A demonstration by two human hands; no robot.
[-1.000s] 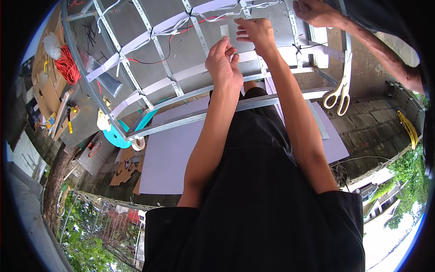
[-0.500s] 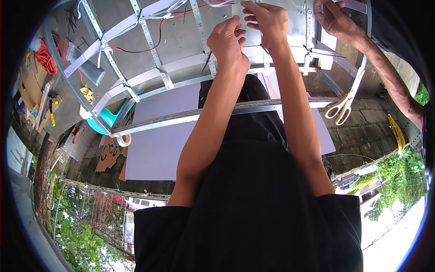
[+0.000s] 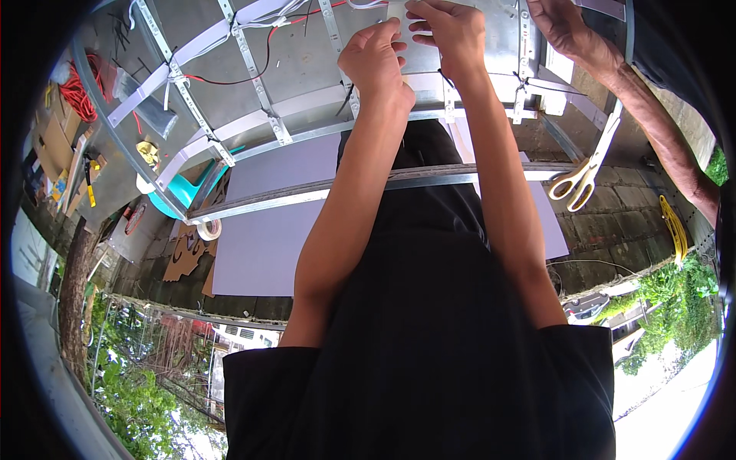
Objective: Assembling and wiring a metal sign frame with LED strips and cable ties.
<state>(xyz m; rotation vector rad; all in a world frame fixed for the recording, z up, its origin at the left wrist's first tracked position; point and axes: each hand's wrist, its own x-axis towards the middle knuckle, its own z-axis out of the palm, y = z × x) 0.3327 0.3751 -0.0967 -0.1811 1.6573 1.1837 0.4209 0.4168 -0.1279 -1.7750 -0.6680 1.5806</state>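
Note:
Both my hands are raised at the top over a metal frame (image 3: 452,175) fitted with light strips. My left hand (image 3: 374,63) has thumb and forefinger pinched together, the other fingers curled. Just right of it, my right hand (image 3: 452,37) also pinches with thumb and forefinger, close to the picture's upper edge. A small pale piece (image 3: 395,11) shows between the two sets of fingertips; what each pinch holds is too small to make out. White wires (image 3: 369,4) and a red wire (image 3: 270,47) run along the strips left of my hands.
At the upper right another person's hand (image 3: 566,32) reaches over the frame. Scissors (image 3: 576,180) with cream handles hang on its right side. A tape roll (image 3: 208,229), a teal plastic chair (image 3: 184,195), a coiled orange cord (image 3: 77,90) and a white sheet (image 3: 261,253) lie around.
My left hand has shifted slightly left and down, away from the right hand, which stays almost in place. The other person's hand has moved a little.

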